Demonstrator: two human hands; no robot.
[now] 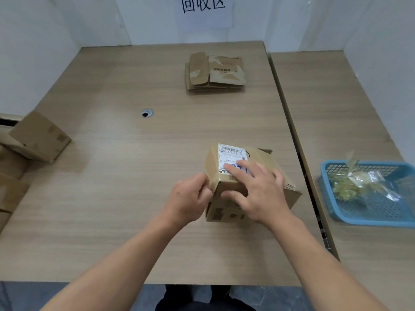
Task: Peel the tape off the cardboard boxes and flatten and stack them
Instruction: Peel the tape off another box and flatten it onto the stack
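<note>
The cardboard box (258, 176) sat near the desk's (134, 176) front edge. The right hand (258, 189) lay spread flat on it, holding nothing; the left hand's (188, 198) grip pinched its corner (tape end, probably). Pulling low along the seam seemed best.

A brown cardboard box (251, 185) with a white shipping label (231, 157) sits upright under the right hand's (258, 194) spread fingers, its near-left corner pinched by the left hand (190, 198). Flattened boxes (214, 71) lie stacked well beyond.
</note>
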